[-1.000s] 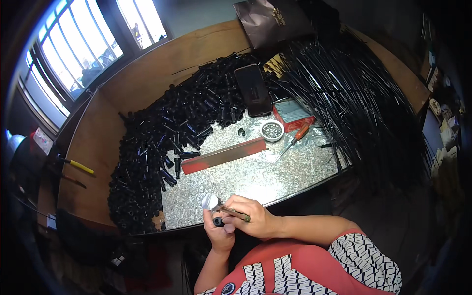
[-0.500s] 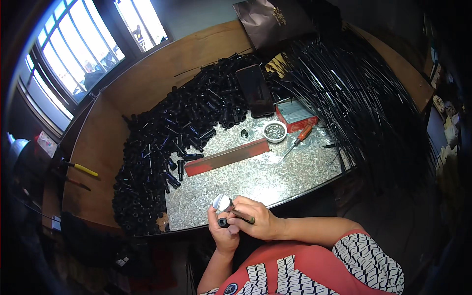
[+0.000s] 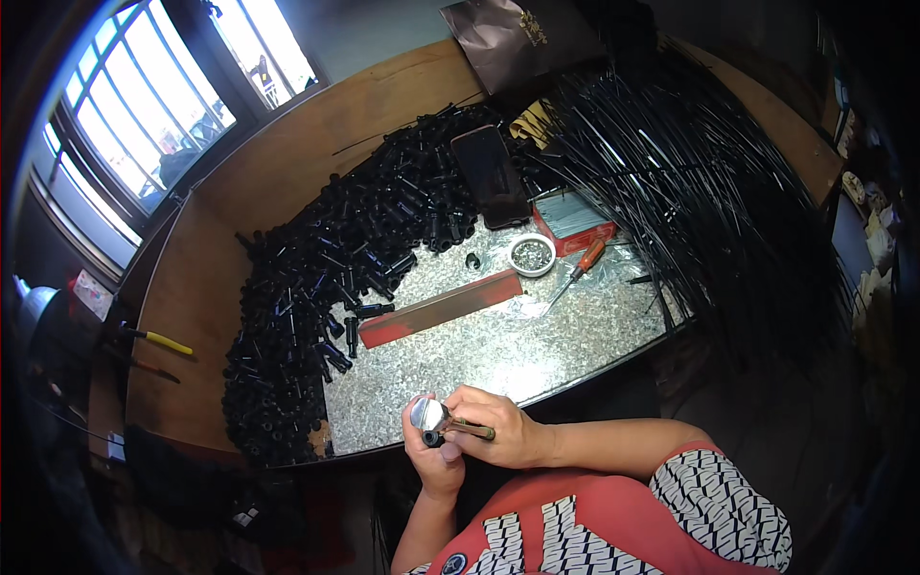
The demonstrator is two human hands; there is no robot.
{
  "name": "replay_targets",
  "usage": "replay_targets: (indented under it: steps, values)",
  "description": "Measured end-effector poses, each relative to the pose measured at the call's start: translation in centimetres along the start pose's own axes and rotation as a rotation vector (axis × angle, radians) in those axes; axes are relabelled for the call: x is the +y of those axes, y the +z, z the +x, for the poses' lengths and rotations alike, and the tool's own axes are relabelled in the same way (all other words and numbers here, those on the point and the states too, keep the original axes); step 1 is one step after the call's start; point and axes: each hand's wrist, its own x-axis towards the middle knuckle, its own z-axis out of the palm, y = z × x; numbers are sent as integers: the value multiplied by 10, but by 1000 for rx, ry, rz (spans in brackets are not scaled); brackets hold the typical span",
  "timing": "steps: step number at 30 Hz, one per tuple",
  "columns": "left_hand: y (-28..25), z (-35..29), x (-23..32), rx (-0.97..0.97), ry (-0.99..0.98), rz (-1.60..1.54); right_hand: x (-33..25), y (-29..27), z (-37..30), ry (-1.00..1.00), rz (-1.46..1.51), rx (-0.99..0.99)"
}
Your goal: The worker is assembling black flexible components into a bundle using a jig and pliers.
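Over the table's front edge my two hands are close together. My left hand point(image 3: 436, 463) is closed round a small black tubular part point(image 3: 431, 438), its hollow end facing up. Fingers of my right hand point(image 3: 503, 431) are wrapped round a slim tool with a greenish-brown handle point(image 3: 474, 428). A shiny round metal piece point(image 3: 428, 414) lies between the hands, just above the black part. Whether it belongs to the tool I cannot tell. My fingers hide much of both held things.
Black tubular parts point(image 3: 316, 259) are heaped at left and back; thin black rods point(image 3: 690, 192) at right. On the speckled tabletop point(image 3: 460, 350) lie a reddish bar point(image 3: 441, 309), white dish point(image 3: 532, 269), orange-handled screwdriver point(image 3: 591, 255), red box point(image 3: 586, 238) and phone point(image 3: 489, 177). Yellow-handled pliers point(image 3: 168, 342) hang left.
The round metal piece and the black part sit slightly closer together, with the metal piece tilted a little differently. Both hands keep their hold. The whole view has shifted slightly.
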Motion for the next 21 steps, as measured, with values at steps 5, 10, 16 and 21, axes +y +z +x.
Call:
replay_targets:
  steps: [5, 10, 16, 21]
  values:
    - [-2, -3, -1, -27, -15, 37, 0, -1, -2, -9, -8, -32]
    - [-2, 2, 4, -17, 45, 69, 7, 1, 4, -5, -64, -88]
    - [-20, 7, 7, -114, -147, -286, -16, -24, 12, 420, -86, -368]
    - [-31, 10, 9, -10, -133, -232, -29, -56, -6, 422, -219, -490]
